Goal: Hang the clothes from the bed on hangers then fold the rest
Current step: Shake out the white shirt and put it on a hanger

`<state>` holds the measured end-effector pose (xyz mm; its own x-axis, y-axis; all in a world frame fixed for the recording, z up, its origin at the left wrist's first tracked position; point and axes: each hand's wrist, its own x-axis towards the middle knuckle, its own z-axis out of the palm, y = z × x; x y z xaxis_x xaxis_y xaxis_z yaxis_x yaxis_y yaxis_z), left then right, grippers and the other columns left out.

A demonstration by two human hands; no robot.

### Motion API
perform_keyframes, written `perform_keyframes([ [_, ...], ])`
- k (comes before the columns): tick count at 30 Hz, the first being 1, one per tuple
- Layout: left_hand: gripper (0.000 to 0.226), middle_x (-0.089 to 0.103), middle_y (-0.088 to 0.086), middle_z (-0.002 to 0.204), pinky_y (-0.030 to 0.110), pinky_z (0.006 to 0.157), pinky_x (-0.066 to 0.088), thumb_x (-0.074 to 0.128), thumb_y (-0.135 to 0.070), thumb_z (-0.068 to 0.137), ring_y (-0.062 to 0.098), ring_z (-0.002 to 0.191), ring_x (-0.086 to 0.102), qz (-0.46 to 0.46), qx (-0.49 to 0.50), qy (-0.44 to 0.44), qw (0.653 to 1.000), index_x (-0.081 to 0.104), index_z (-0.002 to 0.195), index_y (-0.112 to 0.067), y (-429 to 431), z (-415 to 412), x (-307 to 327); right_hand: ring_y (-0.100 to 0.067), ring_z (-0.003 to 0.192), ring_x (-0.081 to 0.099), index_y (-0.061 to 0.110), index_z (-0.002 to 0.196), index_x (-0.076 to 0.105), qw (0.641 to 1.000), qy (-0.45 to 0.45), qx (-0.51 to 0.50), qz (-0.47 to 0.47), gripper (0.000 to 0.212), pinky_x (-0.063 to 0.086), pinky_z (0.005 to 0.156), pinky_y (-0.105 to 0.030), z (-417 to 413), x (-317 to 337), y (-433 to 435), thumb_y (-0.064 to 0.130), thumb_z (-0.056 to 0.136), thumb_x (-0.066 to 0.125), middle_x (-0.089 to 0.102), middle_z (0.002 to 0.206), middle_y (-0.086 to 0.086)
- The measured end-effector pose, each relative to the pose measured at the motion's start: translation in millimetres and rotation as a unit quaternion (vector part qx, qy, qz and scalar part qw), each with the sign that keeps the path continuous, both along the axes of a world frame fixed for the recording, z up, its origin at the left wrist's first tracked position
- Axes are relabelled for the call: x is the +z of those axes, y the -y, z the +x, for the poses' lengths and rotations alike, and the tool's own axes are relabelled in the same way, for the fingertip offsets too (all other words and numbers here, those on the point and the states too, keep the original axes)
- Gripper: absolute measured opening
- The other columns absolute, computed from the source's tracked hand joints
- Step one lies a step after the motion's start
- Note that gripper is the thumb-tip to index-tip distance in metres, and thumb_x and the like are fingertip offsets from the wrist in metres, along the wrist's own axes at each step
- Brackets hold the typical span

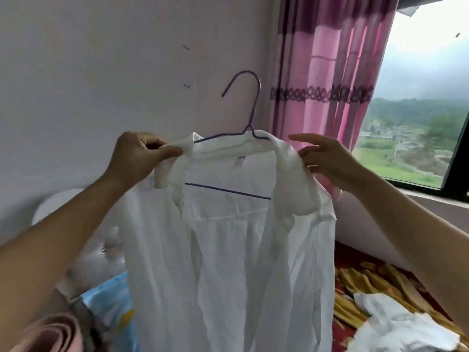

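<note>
head view: one white shirt [228, 262] on one purple hanger [251, 107]; left fingers [166, 150] pinching collar [182, 153], right fingers [310, 154] pinching shoulder [289, 158].

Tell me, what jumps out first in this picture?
A big white shirt on a purple hanger fills the middle. The left hand pinches its collar and the right hand holds its shoulder. A pink curtain hangs beside the window at upper right.

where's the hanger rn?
Head view, centre: the purple hanger sits in the collar of the white shirt, held up between the left hand and right hand, left of the pink curtain.
</note>
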<state>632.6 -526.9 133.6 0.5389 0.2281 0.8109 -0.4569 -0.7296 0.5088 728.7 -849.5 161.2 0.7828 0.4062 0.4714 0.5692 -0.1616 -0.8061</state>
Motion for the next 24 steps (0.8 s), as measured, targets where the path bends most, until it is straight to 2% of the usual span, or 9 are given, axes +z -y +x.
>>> perform_keyframes([
  [2,0.021,0.061,-0.028,0.054,0.002,0.052,0.036,0.079,-0.018,0.073,-0.011,0.051,0.052,-0.017,0.031,-0.009,0.999,0.064,0.06,-0.026,-29,-28,-1,-0.009,0.064,0.059,0.003,0.122,0.057,0.997,0.045,0.001,0.059,0.041,0.05,0.066,-0.022,-9,5,-42,-0.014,0.089,0.04,0.067,0.071,0.0],
  [3,0.023,0.061,-0.027,0.053,0.002,0.052,0.036,0.079,-0.017,0.073,-0.011,0.051,0.052,-0.02,0.053,-0.012,0.998,0.063,0.059,-0.026,-47,-47,-1,-0.005,0.069,0.06,0.005,0.122,0.057,0.995,0.089,0.012,0.049,0.035,0.049,0.07,-0.019,-15,8,-69,-0.007,0.092,0.043,0.067,0.081,0.001],
  [6,0.024,0.06,-0.026,0.052,0.002,0.051,0.035,0.079,-0.016,0.073,-0.011,0.049,0.05,-0.029,0.109,-0.029,0.993,0.063,0.058,-0.026,-81,-96,2,-0.012,0.097,0.059,0.018,0.126,0.056,0.967,0.19,0.095,-0.142,0.031,0.046,0.089,-0.026,-29,9,-126,0.02,0.095,0.052,0.061,0.111,0.003],
  [8,0.024,0.06,-0.024,0.051,0.003,0.051,0.035,0.079,-0.018,0.073,-0.011,0.049,0.049,-0.036,0.151,-0.033,0.987,0.063,0.057,-0.026,-103,-132,5,-0.011,0.084,0.058,0.025,0.105,0.061,0.951,0.183,0.143,-0.205,0.014,0.047,0.077,-0.02,-40,4,-164,0.025,0.094,0.053,0.062,0.095,0.007],
  [9,0.025,0.059,-0.023,0.05,0.004,0.051,0.035,0.079,-0.019,0.073,-0.01,0.048,0.048,-0.04,0.174,-0.037,0.983,0.063,0.056,-0.026,-113,-152,6,-0.009,0.074,0.054,0.022,0.092,0.062,0.955,0.177,0.15,-0.184,0.01,0.044,0.068,-0.018,-46,0,-183,0.025,0.095,0.053,0.06,0.082,0.008],
  [13,0.026,0.049,-0.011,0.047,0.011,0.045,0.031,0.076,-0.025,0.077,-0.003,0.043,0.039,-0.045,0.277,-0.067,0.957,0.062,0.057,-0.015,-141,-227,5,0.001,0.041,0.036,0.019,0.061,0.054,0.974,0.104,0.2,-0.015,0.033,0.029,0.04,-0.012,-74,-11,-255,0.022,0.094,0.054,0.043,0.046,0.016],
  [17,0.036,0.04,-0.008,0.045,0.018,0.046,0.024,0.07,-0.02,0.083,0.004,0.044,0.033,-0.002,0.371,-0.111,0.922,0.052,0.055,-0.006,-145,-300,7,0.004,0.042,0.043,0.023,0.061,0.06,0.949,0.091,0.3,0.014,0.031,0.034,0.041,-0.011,-124,-12,-323,0.023,0.091,0.058,0.051,0.046,0.018],
  [20,0.028,0.05,0.012,0.058,0.019,0.052,0.03,0.069,-0.018,0.083,0.01,0.055,0.04,0.019,0.408,-0.118,0.905,0.063,0.066,0.003,-135,-341,10,0.004,0.044,0.047,0.024,0.065,0.061,0.915,0.087,0.392,0.021,0.027,0.037,0.043,-0.01,-156,-10,-356,0.02,0.092,0.057,0.054,0.049,0.018],
  [24,0.013,0.058,-0.005,0.066,0.02,0.059,0.038,0.072,-0.023,0.08,0.007,0.059,0.049,0.017,0.494,-0.118,0.861,0.071,0.076,-0.011,-121,-400,8,0.002,0.048,0.048,0.021,0.068,0.059,0.852,0.064,0.519,-0.039,0.026,0.041,0.047,-0.012,-206,-16,-402,0.018,0.094,0.055,0.055,0.053,0.017],
])
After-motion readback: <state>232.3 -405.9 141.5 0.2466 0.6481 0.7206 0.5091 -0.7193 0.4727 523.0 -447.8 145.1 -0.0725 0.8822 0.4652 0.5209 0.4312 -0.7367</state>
